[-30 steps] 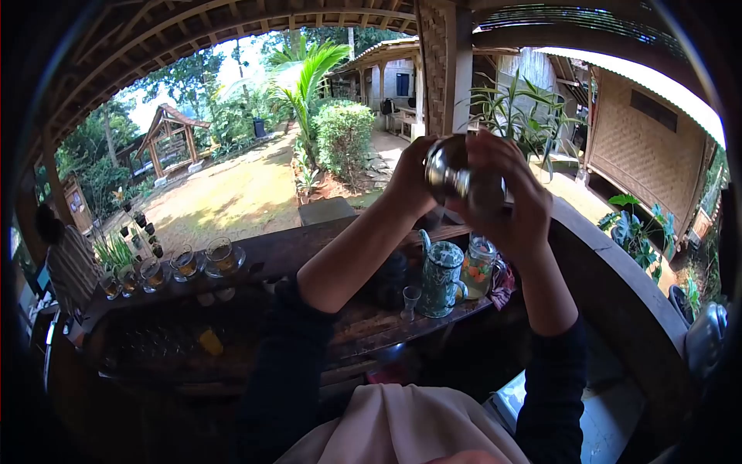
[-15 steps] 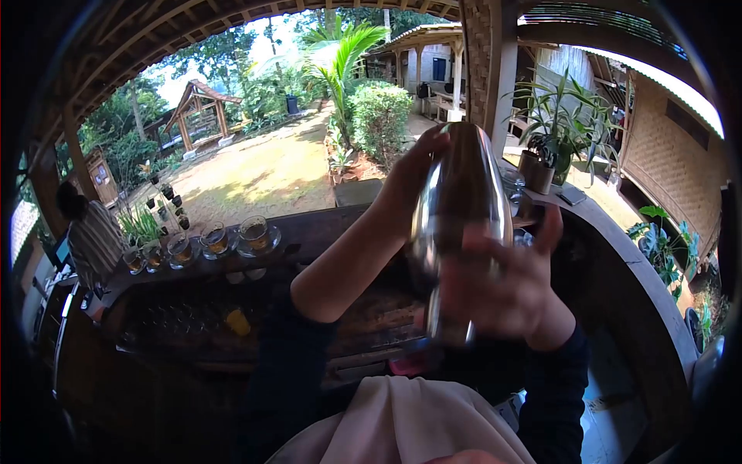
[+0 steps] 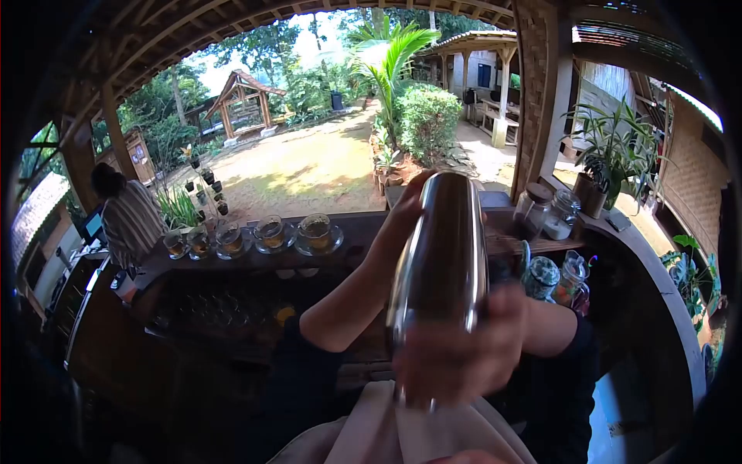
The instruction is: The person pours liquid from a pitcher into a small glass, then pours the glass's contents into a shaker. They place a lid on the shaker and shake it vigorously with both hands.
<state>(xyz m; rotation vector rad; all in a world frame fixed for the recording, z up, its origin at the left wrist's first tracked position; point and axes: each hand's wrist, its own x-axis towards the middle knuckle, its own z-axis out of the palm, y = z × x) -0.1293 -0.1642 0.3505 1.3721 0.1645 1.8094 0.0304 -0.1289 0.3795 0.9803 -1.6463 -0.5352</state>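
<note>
A shiny metal cocktail shaker (image 3: 442,255) is held up before my chest, slightly tilted, its narrower end down. Wrapped around its upper far side is my left hand (image 3: 411,197), most of its fingers hidden behind the metal. My right hand (image 3: 468,348) grips the lower part, its fingers closed and smeared by motion. The shaker's contents cannot be seen. Beyond my left forearm, several glass cups of amber drink, such as the nearest cup (image 3: 315,233), stand on saucers along the wooden counter (image 3: 359,224).
Glass jars (image 3: 535,209) with lids and a jug (image 3: 572,274) stand to the right. Potted plants (image 3: 610,155) sit on the right ledge. A person in a striped shirt (image 3: 133,216) is at the far left. Below the cups, glassware (image 3: 212,305) lies in a dark recess.
The shaker and both hands have moved lower and nearer to me. My right hand has turned around the shaker's lower part. The view has swung left, bringing the jars into sight.
</note>
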